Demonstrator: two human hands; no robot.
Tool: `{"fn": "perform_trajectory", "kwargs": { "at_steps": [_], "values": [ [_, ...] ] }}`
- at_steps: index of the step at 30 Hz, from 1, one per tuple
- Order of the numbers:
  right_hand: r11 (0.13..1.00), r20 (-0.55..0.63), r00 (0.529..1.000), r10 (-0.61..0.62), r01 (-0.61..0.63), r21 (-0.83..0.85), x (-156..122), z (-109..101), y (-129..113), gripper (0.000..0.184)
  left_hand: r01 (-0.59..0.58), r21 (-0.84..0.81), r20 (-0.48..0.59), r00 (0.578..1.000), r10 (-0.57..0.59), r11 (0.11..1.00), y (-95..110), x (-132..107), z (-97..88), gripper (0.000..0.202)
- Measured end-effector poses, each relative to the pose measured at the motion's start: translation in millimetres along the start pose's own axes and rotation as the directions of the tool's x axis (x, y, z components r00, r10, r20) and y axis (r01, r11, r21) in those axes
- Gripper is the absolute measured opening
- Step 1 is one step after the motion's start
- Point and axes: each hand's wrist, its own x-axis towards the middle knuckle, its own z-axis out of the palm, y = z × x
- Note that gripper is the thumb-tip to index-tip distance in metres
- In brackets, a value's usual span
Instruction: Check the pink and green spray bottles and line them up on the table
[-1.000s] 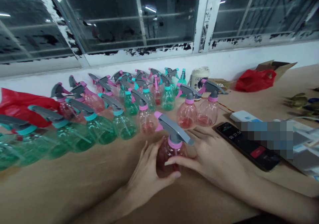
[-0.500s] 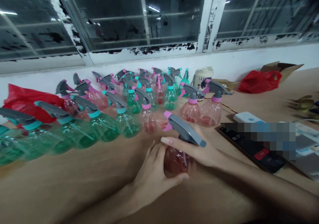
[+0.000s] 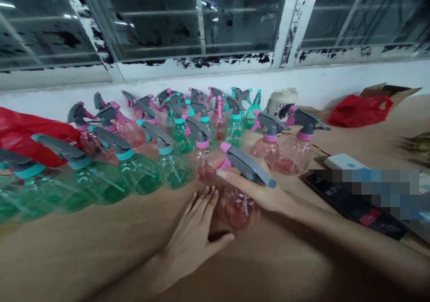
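Note:
Directly before me stands a clear pink spray bottle (image 3: 238, 208) with a grey and pink trigger head. My right hand (image 3: 265, 190) is wrapped round its neck, just under the head; part of the collar is hidden by the fingers. My left hand (image 3: 196, 232) lies on the table left of the bottle, fingers stretched out and thumb apart, holding nothing. Beyond the fingertips of that hand is another pink spray bottle (image 3: 204, 164). Green spray bottles (image 3: 174, 170) with turquoise collars form a row to the left.
More pink and green bottles crowd along the wall, with two pink spray bottles (image 3: 295, 154) at right. A phone (image 3: 356, 203) and a white box (image 3: 346, 162) lie to the right. Red plastic bags (image 3: 361, 109) sit on both sides. A paper cup (image 3: 282, 100) stands behind.
My left hand has let go of the pink spray bottle's body and moved left and down onto the table, its fingers opening. The right hand keeps its hold at the neck.

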Motion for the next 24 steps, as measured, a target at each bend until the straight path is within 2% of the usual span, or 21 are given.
{"fn": "perform_trajectory", "kwargs": {
  "at_steps": [4, 8, 14, 19, 24],
  "values": [
    [1.0, 0.025, 1.0, 0.015, -0.016, 0.008, 7.6, 4.5, 1.1, 0.021, -0.006, 0.047, 0.034, 0.999, 0.004, 0.999, -1.4, -1.9, -0.4, 0.068],
    [1.0, 0.034, 0.999, 0.003, -0.004, 0.017, 9.3, 6.5, 0.1, 0.02, -0.005, 0.052, 0.071, 0.998, 0.001, 0.999, 0.6, -0.2, -2.6, 0.066],
    [1.0, -0.038, 0.999, 0.022, -0.023, -0.022, 6.0, 7.5, -0.2, 0.023, -0.014, 0.05, 0.084, 0.996, 0.01, 0.999, 0.4, 0.5, -3.5, 0.064],
    [0.997, -0.008, 1.0, -0.007, 0.006, -0.075, 2.9, 5.0, 0.9, 0.024, -0.019, 0.051, 0.056, 0.998, 0.016, 0.999, -0.2, -0.6, -1.5, 0.065],
    [1.0, 0.026, 0.999, -0.018, 0.018, 0.016, 3.4, 3.4, 1.4, 0.017, -0.012, 0.036, 0.044, 0.999, 0.011, 0.999, 0.4, -1.0, -1.1, 0.065]
  ]
}}
